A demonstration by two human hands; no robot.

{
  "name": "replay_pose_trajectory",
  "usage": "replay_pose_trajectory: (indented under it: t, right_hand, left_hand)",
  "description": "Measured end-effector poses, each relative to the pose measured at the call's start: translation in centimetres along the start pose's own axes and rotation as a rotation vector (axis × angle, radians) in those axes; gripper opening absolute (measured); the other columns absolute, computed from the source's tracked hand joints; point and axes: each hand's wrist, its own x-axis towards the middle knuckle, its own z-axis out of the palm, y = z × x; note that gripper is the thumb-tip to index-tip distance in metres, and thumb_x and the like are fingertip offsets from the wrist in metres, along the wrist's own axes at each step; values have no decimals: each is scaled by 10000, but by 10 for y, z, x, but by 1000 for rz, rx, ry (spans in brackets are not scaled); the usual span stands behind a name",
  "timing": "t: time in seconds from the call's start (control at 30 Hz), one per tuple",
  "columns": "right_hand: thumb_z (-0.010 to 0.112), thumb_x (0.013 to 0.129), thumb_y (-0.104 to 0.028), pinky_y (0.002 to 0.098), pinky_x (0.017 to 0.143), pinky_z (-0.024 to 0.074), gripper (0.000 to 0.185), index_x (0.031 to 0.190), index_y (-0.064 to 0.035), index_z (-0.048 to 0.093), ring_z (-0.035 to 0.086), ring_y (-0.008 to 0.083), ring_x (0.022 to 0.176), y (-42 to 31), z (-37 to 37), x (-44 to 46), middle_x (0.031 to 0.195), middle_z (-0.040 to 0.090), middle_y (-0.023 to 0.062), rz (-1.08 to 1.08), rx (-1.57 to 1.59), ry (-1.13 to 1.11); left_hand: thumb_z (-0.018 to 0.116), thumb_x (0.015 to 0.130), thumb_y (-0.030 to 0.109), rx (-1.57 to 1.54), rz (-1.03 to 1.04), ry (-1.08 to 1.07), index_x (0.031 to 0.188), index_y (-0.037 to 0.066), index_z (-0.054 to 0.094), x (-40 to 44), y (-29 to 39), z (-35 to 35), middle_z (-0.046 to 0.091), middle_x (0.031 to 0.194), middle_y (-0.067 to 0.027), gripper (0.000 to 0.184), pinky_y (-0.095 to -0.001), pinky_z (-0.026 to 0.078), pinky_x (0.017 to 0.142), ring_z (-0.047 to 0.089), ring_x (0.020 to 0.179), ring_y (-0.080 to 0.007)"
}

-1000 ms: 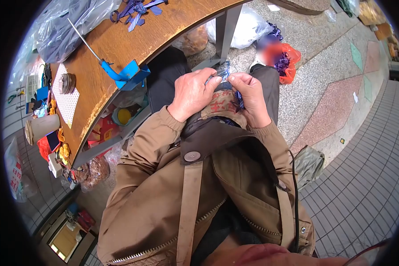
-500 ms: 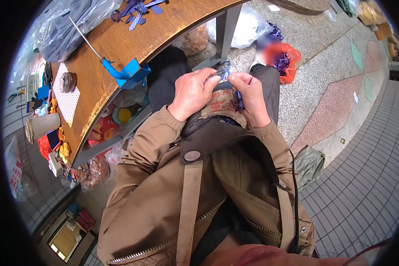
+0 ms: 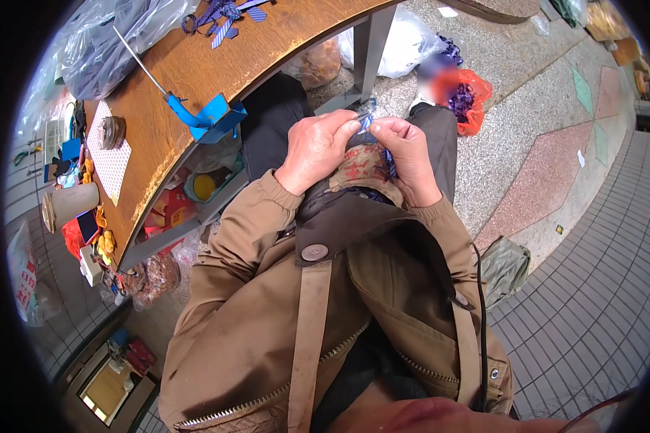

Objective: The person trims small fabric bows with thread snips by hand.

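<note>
Over my lap, my left hand (image 3: 315,149) and my right hand (image 3: 407,154) come close together, both closed with thumb against forefinger. Between their fingertips is a small blue-and-white striped necktie (image 3: 367,123), and each hand pinches a part of it. More dark-blue striped fabric shows below the right fingers. Something thin and dark pokes out at the left fingertips, too small to make out. A cloth with red printing (image 3: 361,166) lies on my lap just under the hands.
A curved wooden table (image 3: 188,54) stands at my left, bearing striped neckties (image 3: 227,18), a blue metal tool (image 3: 213,119) at its edge and a plastic bag (image 3: 112,58). A red bag (image 3: 477,90) of purple ribbon-like pieces and a white bag (image 3: 401,47) sit on the floor.
The hands stay almost in place, still pinching the necktie. Its striped part shows slightly more between the fingertips as the left fingers shift a little.
</note>
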Motion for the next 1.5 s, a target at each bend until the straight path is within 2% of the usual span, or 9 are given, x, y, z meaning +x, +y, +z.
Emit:
replay_pose_trajectory:
  t: [0.17, 0.27, 0.47, 0.6, 0.8, 0.93, 1.1, 1.3, 1.5]
  right_hand:
    - [647, 882, -85, 143, 583, 358, 97, 926, -11, 690, 463, 26, 638, -5, -1, -4, 760, 615, -8, 57, -32, 35]
    - [640, 883, -82, 148, 603, 370, 123, 963, -1, 688, 475, 34, 665, 5, -7, -1, 785, 625, 5, -11, -102, -1]
    - [624, 886, -51, 151, 605, 362, 182, 1059, -8, 662, 450, 33, 656, 2, -8, -4, 861, 628, 0, -30, 32, 9]
    - [618, 893, -60, 159, 543, 338, 158, 1041, -22, 657, 428, 31, 596, 2, -12, -6, 781, 590, -14, 3, 69, -1]
    - [606, 902, -74, 168, 495, 324, 134, 1024, -34, 645, 412, 38, 539, 2, -14, -8, 689, 529, -22, 52, 148, -21]
    - [601, 908, -91, 170, 466, 317, 128, 1020, -40, 634, 399, 42, 502, 1, -16, -10, 633, 475, -29, 66, 141, 13]
    - [606, 911, -119, 173, 462, 322, 147, 1037, -43, 613, 400, 46, 501, -7, -28, -12, 629, 463, -29, 71, 89, -8]
    - [608, 916, -145, 176, 454, 319, 157, 1043, -54, 594, 399, 49, 497, -17, -27, -23, 620, 449, -31, 120, 2, 20]
    - [612, 917, -176, 178, 419, 293, 168, 1050, -80, 578, 396, 48, 487, -24, -16, -31, 621, 436, -45, 104, -23, 32]
  left_hand:
    - [653, 871, 100, -382, -221, -152, 908, 27, 658, -1, 1, -3, 591, 721, 24, 81, -210, 392, 580, 454, 634, -72]
    - [678, 837, 66, -383, -215, -129, 861, 38, 640, -5, 3, -2, 577, 708, 29, 53, -205, 386, 574, 440, 629, -60]
    - [645, 772, 9, -172, 23, 16, 834, 40, 627, 9, 16, -30, 580, 692, -8, 72, -239, 398, 560, 456, 581, -125]
    - [606, 751, 29, -33, 79, 381, 803, 52, 618, 37, 31, -67, 601, 661, -79, 58, -330, 426, 526, 516, 531, -273]
    - [572, 786, 28, 305, 53, 770, 1039, 51, 645, 68, -4, -84, 661, 751, -90, 264, -339, 447, 547, 600, 604, -260]
    - [548, 882, 65, -209, -46, 500, 1176, 34, 608, 41, 9, -78, 607, 736, -30, 302, -255, 431, 571, 513, 597, -114]
    - [509, 973, 142, -741, -151, 257, 1193, 25, 596, 15, 29, -71, 599, 787, 3, 265, -191, 405, 578, 479, 595, -67]
    - [490, 1000, 187, -865, -2, 392, 1189, 34, 580, -10, 29, -93, 496, 649, 24, 259, -196, 320, 471, 397, 523, -52]
    - [428, 1029, 249, -1749, 224, 360, 1279, 48, 524, -22, -15, -133, 518, 714, -24, 335, -218, 335, 518, 405, 562, -89]
